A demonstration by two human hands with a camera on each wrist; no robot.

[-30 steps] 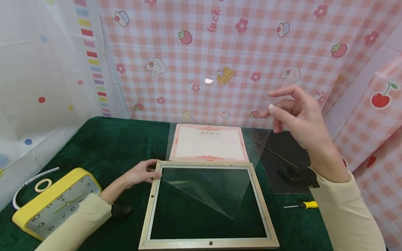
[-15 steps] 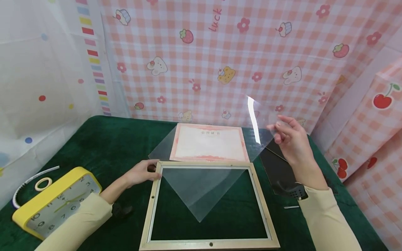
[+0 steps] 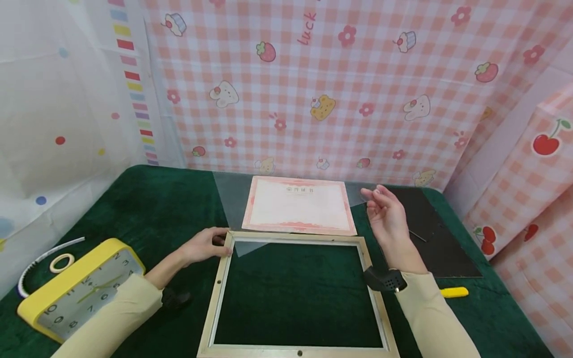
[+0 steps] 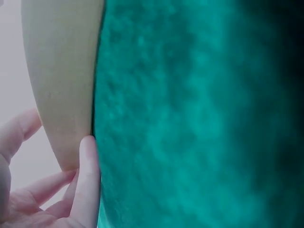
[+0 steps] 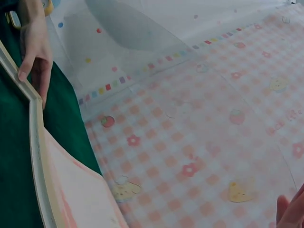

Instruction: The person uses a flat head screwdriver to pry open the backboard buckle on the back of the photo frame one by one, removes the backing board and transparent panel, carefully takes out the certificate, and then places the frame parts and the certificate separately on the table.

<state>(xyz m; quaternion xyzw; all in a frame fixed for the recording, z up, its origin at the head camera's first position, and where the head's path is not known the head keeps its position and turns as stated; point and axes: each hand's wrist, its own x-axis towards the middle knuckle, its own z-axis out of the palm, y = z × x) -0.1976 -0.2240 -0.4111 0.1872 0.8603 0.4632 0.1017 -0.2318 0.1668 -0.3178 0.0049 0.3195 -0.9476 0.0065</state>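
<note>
My left hand (image 3: 203, 246) grips the far left corner of a pale wooden picture frame (image 3: 268, 351); in the left wrist view its fingers (image 4: 88, 175) lie on both sides of that corner. My right hand (image 3: 387, 216), raised behind the frame's right side, pinches the corner of a clear plastic sheet (image 3: 233, 196). The sheet spreads behind and over a pink-bordered certificate (image 3: 297, 206), and one corner of it overlaps the frame's opening at the far left. In the right wrist view the sheet (image 5: 137, 28) shows as a faint, curved film.
A black board (image 3: 434, 238) with a thin rod (image 3: 417, 236) on it lies at the right, a yellow-handled screwdriver (image 3: 454, 292) in front. To the left are a yellow clock (image 3: 89, 288), a ring (image 3: 61, 263) and a curved white tube (image 3: 49, 253). Patterned curtains hang behind.
My right hand has come down and leftward with the plastic sheet, which has turned and drawn back from over the frame toward the certificate. My left hand stays on the frame's corner.
</note>
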